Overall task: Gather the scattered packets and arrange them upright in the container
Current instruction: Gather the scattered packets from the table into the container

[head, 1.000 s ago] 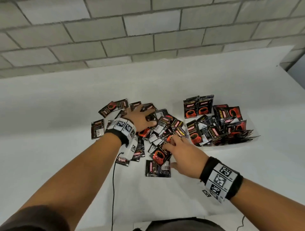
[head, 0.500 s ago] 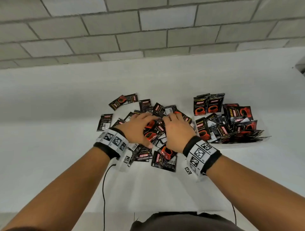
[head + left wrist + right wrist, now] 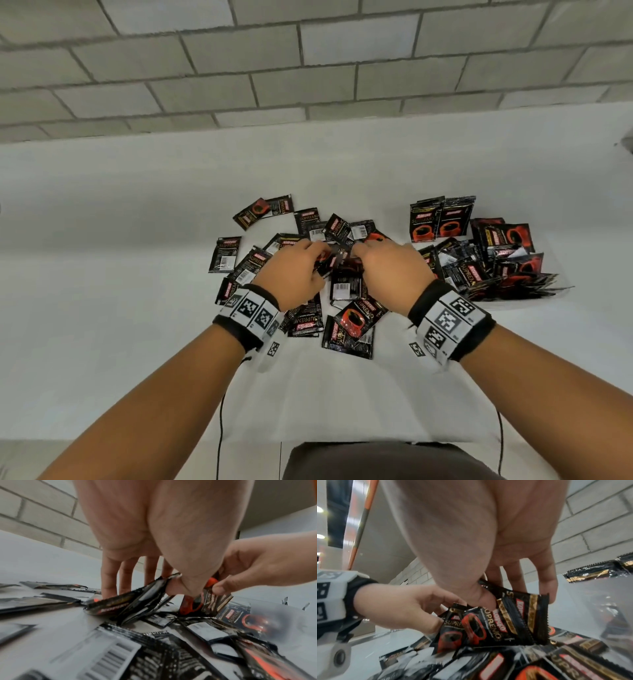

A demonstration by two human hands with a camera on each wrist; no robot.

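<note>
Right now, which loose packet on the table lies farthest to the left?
The lone packet showing its white barcode label, lying flat and apart from the pile, left of the left hand.

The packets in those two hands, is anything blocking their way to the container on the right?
Nothing visible blocks it. Both the left hand and right hand grip packets; the container sits just right, though already crowded with leaning packets.

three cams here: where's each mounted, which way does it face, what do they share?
Head: worn on the head, faces forward and down at table, loose packets and container; both forearms show.
Left wrist: looks along left hand at its fingers, which grip packets.
Right wrist: looks along right hand, which pinches packets.
Shared: each wrist view shows the other hand and the gripped bunch.
</note>
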